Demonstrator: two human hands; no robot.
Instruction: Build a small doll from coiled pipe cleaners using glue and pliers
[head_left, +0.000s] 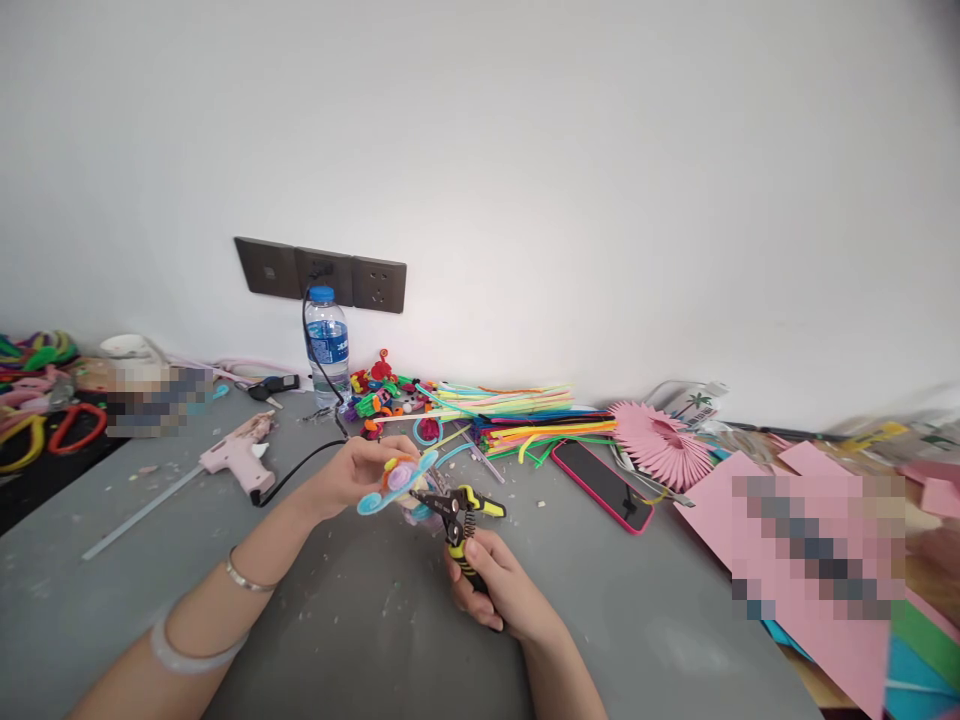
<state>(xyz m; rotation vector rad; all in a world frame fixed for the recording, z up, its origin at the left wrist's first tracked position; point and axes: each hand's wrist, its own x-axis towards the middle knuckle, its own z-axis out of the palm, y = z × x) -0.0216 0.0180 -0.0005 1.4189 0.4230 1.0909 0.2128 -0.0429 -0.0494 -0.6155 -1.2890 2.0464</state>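
Note:
My left hand [364, 475] is closed on a small pipe-cleaner figure [399, 480] with light blue curled ends, a lilac spiral and orange loops. It holds the figure above the grey table. In my right hand [495, 585] are black-and-yellow wire cutters [461, 515], gripped by one handle while the other handle stands spread away. The tool's jaws point left and touch or overlap the figure; whether they close on it I cannot tell.
Bundled pipe cleaners [540, 430] lie behind the hands, beside a water bottle [328, 345]. A pink glue gun [244, 455] with its cord rests at left. At right are a phone [604, 485], a folded pink paper fan [660, 440] and pink paper sheets [720, 500].

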